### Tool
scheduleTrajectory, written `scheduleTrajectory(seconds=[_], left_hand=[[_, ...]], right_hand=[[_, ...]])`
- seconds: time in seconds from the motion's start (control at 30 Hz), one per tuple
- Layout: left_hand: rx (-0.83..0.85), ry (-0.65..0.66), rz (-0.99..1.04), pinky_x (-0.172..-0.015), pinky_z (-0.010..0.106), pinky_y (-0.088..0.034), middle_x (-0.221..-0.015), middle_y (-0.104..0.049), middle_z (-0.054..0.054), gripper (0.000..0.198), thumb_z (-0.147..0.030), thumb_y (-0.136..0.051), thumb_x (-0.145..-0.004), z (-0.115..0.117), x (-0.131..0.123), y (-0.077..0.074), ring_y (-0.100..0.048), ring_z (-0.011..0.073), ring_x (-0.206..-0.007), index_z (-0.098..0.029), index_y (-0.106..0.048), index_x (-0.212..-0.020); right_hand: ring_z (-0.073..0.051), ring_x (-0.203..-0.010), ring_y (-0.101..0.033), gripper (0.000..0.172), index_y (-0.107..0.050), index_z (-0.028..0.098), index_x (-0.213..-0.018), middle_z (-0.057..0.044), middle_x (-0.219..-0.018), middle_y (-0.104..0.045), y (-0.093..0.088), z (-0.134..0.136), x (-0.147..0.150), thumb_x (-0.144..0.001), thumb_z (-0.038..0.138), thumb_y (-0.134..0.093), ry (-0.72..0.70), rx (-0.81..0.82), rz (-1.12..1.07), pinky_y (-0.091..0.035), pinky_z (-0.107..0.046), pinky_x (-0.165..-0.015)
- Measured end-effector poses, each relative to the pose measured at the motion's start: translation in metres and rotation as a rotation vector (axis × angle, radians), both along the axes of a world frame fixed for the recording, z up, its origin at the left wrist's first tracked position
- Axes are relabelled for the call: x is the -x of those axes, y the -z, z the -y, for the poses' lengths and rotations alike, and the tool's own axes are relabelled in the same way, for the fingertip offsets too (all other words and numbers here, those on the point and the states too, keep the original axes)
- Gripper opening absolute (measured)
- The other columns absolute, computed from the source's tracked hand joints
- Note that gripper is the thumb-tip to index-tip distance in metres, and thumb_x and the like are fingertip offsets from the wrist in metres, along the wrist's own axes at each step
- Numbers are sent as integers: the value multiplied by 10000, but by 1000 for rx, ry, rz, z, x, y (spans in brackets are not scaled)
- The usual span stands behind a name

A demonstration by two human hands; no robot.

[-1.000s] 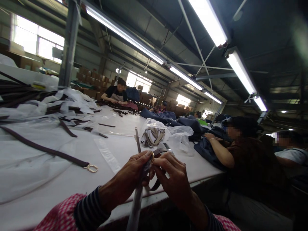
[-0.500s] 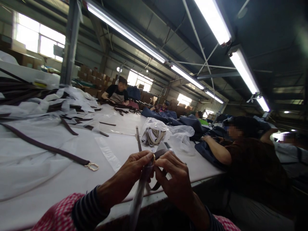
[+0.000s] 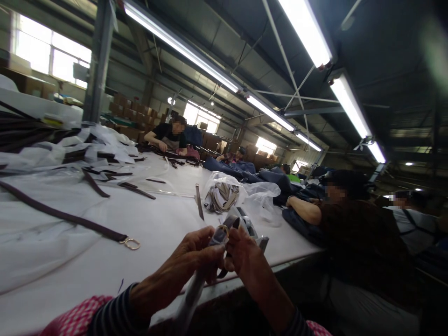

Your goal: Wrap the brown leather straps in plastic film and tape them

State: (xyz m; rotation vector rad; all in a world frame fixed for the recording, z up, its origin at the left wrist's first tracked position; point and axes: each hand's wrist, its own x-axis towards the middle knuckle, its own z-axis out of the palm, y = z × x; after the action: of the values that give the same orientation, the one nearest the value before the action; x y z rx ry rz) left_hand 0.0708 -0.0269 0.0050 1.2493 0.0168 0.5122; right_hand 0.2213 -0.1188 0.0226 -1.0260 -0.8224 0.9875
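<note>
I held a narrow strap point(image 3: 222, 273) with a gold-coloured buckle point(image 3: 222, 231) just above the near edge of the white work table point(image 3: 280, 268), between my two hands. My left hand point(image 3: 182, 261) and right hand point(image 3: 247, 263) were pressed in close together, pinching the strap at the buckle from either side. A translucent plastic strip point(image 3: 191, 294) hung from my left hand towards me, past the table edge. Just beyond my right hand stood a curved grey piece point(image 3: 245, 226), too unclear for me to name. Farther out on the table lay a clear plastic bag point(image 3: 221, 196) of folded pale pieces, with a dark narrow strip point(image 3: 199, 201) beside it. To the left, a long dark strap point(image 3: 59, 217) ending in a gold ring point(image 3: 131, 243) lay across the white sheeting, and more straps point(image 3: 94, 183) were scattered beyond it. On the right, a co-worker point(image 3: 350, 219) leaned over navy fabric point(image 3: 297, 224), and another person point(image 3: 168, 135) worked at the far end. Behind them, stacked cardboard boxes point(image 3: 122, 107) lined the long factory room under fluorescent tubes point(image 3: 269, 113).
</note>
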Motion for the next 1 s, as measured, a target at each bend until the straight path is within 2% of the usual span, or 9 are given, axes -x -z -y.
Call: scheduleTrajectory(seconds=[0.07,0.17,0.37,0.47,0.6,0.73,0.83,0.9,1.0], left_hand=[[-8,41,-36,-508,200,-415,-720,-673,24,315,-427,-750,-882,5,-2,3,-538,94,-515,-149,-631,-972],[30,8,-63,-470,188,-377,-689,-677,33,382,-527,-685,-912,10,-5,5,-532,96,-493,-149,-636,-931],[87,-119,-25,-547,223,-462,-779,-730,91,417,-523,-595,-971,7,-7,-8,-615,137,-588,-121,-705,-945],[75,-203,6,-561,232,-474,-820,-743,111,419,-507,-601,-968,8,-9,-16,-613,144,-615,-114,-722,-885],[38,-303,47,-540,219,-443,-742,-716,78,418,-495,-615,-963,13,-7,-27,-581,131,-590,-120,-717,-810],[-17,-203,39,-730,288,-523,-960,-758,104,414,-527,-563,-994,15,6,-39,-689,189,-772,-160,-731,-1084],[-19,-69,52,-781,328,-526,-988,-758,91,443,-482,-614,-981,15,15,-43,-698,199,-785,-233,-614,-1347],[7,-56,87,-727,306,-518,-895,-752,79,383,-466,-630,-974,14,14,-45,-671,182,-722,-212,-651,-1261],[81,-113,107,-629,253,-487,-787,-738,82,305,-455,-668,-945,10,7,-50,-629,150,-634,-152,-696,-941]], right_hand=[[-121,-658,-591,483,-776,159,-1010,-65,-912,-726,-5,-7,-7,-800,593,-762,68,-26,-220,-409,-178,-447],[-107,-620,-600,343,-790,146,-959,-57,-852,-748,-25,-17,-15,-834,465,-779,243,-49,-294,-460,-178,-494],[-139,-631,-596,415,-822,150,-864,-70,-762,-746,-69,-22,-9,-849,554,-729,215,-208,121,-438,-236,-528],[-152,-679,-588,404,-831,159,-866,-79,-790,-753,-79,-23,2,-884,539,-695,193,-260,347,-434,-259,-574],[-177,-735,-592,405,-834,177,-908,-84,-825,-761,-85,-24,13,-930,530,-635,160,-295,435,-451,-290,-630],[-185,-761,-599,393,-832,184,-880,-79,-815,-761,-97,-22,11,-934,521,-637,167,-347,438,-466,-309,-699],[-196,-813,-611,391,-830,193,-912,-82,-864,-774,-106,-20,9,-947,522,-622,154,-349,469,-470,-317,-743],[-202,-846,-619,395,-827,202,-948,-83,-902,-780,-110,-19,9,-960,525,-601,143,-353,498,-470,-323,-767],[-206,-900,-626,415,-822,210,-983,-85,-971,-783,-114,-18,14,-977,539,-569,145,-362,545,-468,-322,-790]])
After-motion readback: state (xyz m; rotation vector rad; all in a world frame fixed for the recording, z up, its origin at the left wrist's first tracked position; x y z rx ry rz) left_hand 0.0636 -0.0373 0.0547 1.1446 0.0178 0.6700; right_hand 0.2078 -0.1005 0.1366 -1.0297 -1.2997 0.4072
